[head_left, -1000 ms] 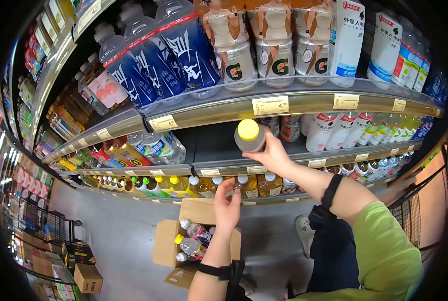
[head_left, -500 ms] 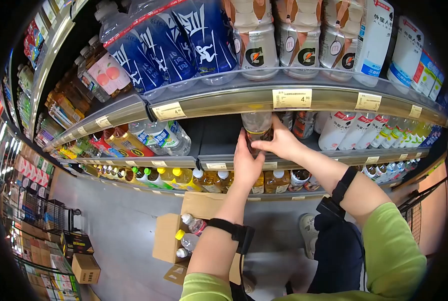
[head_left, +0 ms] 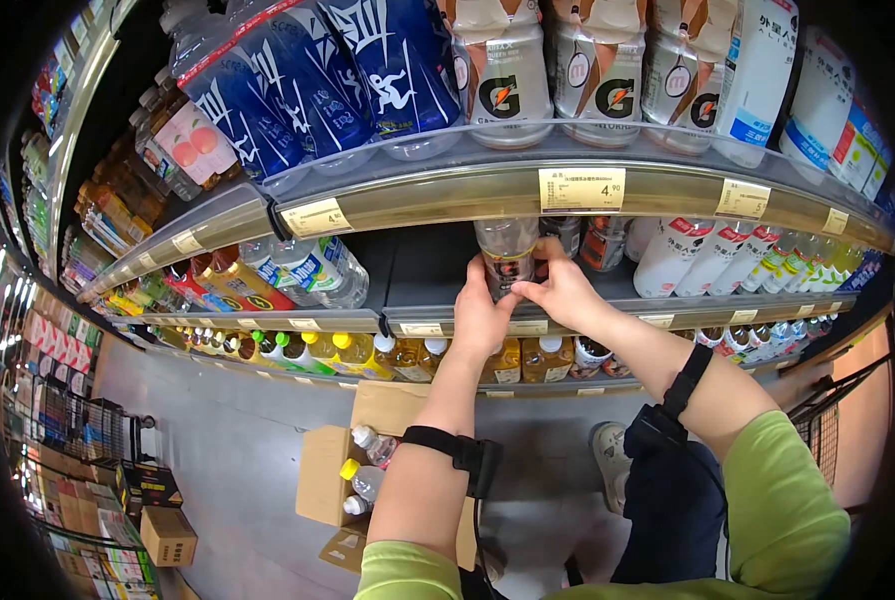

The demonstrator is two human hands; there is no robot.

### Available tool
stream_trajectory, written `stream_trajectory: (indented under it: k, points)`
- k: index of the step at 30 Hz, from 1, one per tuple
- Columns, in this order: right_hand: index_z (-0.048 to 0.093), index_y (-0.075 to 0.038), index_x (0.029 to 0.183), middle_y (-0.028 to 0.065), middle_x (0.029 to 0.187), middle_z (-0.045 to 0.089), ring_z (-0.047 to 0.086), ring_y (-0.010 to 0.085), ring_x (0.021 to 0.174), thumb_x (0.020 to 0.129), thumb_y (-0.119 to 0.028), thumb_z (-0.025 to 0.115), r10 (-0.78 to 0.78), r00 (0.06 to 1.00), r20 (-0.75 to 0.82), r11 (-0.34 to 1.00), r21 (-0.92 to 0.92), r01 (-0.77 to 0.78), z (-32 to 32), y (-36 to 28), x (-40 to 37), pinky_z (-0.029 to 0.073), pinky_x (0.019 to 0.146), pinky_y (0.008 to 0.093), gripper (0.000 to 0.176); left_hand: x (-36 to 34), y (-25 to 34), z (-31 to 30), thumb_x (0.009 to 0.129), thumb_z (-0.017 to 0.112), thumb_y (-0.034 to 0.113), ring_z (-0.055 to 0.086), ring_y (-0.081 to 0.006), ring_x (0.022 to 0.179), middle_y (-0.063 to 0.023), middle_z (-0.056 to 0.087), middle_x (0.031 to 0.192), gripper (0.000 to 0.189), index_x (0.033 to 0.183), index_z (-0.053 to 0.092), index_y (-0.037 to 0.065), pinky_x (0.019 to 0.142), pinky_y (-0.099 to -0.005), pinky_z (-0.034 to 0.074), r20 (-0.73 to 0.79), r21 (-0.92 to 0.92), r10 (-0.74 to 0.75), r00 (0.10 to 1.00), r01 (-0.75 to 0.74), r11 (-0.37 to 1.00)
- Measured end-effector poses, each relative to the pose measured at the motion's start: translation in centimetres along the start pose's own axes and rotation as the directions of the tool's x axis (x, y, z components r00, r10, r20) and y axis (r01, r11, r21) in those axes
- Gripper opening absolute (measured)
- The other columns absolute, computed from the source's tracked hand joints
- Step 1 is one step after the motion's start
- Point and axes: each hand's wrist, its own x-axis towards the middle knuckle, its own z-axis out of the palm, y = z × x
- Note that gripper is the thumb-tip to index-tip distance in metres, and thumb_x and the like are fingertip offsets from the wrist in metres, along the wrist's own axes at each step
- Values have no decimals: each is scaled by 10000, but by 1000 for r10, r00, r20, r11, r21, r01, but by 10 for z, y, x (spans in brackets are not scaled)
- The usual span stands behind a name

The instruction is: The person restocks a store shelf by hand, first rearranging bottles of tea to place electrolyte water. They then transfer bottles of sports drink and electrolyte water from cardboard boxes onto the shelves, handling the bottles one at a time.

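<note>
On the middle shelf (head_left: pixel 427 268), a clear drink bottle (head_left: pixel 507 240) with a dark label and an orange mark stands about upright, its top partly behind the upper shelf's edge. My left hand (head_left: pixel 481 312) is closed around its left side, and my right hand (head_left: pixel 565 290) clasps the right side with the thumb across the front. Both thumbs meet low on the bottle. Just right of it stand similar dark-labelled bottles (head_left: pixel 602 245). White bottles (head_left: pixel 673 258) are farther right. Water bottles (head_left: pixel 317 270) stand to the left, past a dark gap.
Above, a shelf with a raised clear lip holds blue bottles (head_left: pixel 392 85) and Gatorade bottles (head_left: pixel 500 90). Below are yellow-capped bottles (head_left: pixel 352 352). An open cardboard box (head_left: pixel 321 470) with several bottles sits on the floor by my left forearm. A black cart (head_left: pixel 97 430) stands farther left.
The bottle now shows more of its label, with the orange mark facing me. Both hands remain on it. The view has shifted slightly.
</note>
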Motion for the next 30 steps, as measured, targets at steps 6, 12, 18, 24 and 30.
stream_trajectory:
  k: [6, 12, 18, 24, 30]
  points:
    - [426, 3, 1300, 179, 1163, 576, 578, 270, 1024, 809, -63, 698, -55, 997, 52, 992, 118, 49, -3, 12, 3, 482, 884, 342, 565, -6, 8, 1, 737, 798, 172, 617, -308, 1086, -163, 644, 1145, 643, 1253, 439, 41, 908, -385, 479, -107, 44, -9, 994, 14, 999]
    - [410, -18, 1339, 148, 1184, 570, 561, 218, 1004, 830, -24, 663, -43, 994, 103, 991, 133, 29, -8, 21, 4, 475, 895, 327, 569, -5, -4, -4, 725, 784, 68, 568, -261, 1203, -160, 616, 1236, 669, 1292, 430, 27, 974, -356, 450, 1, -15, -36, 999, 36, 999]
    - [402, -21, 1347, 131, 1193, 550, 548, 211, 1029, 852, -33, 650, -48, 984, 172, 996, 83, 34, -18, 26, 7, 467, 907, 334, 553, -5, -8, -7, 763, 690, -54, 536, -251, 1246, -167, 577, 1299, 580, 1281, 432, -11, 1022, -327, 418, 60, -148, -4, 998, 13, 989]
    - [428, -3, 1304, 120, 1112, 558, 563, 146, 912, 876, -41, 631, 32, 995, -91, 996, -81, -40, -13, -13, -19, 496, 810, 283, 475, -27, -19, -24, 789, 621, -90, 483, -288, 1293, -199, 519, 1354, 641, 1376, 392, 29, 1042, -327, 405, 33, -226, 61, 998, -52, 973]
    - [592, -18, 986, 132, 882, 627, 635, 257, 820, 862, -36, 578, -140, 950, 279, 951, -231, 208, 21, -54, -80, 504, 713, 358, 126, -94, -54, -112, 840, 519, -63, 661, -256, 955, -157, 657, 1128, 421, 1245, 532, 51, 837, -334, 517, -76, -237, -221, 972, 197, 951]
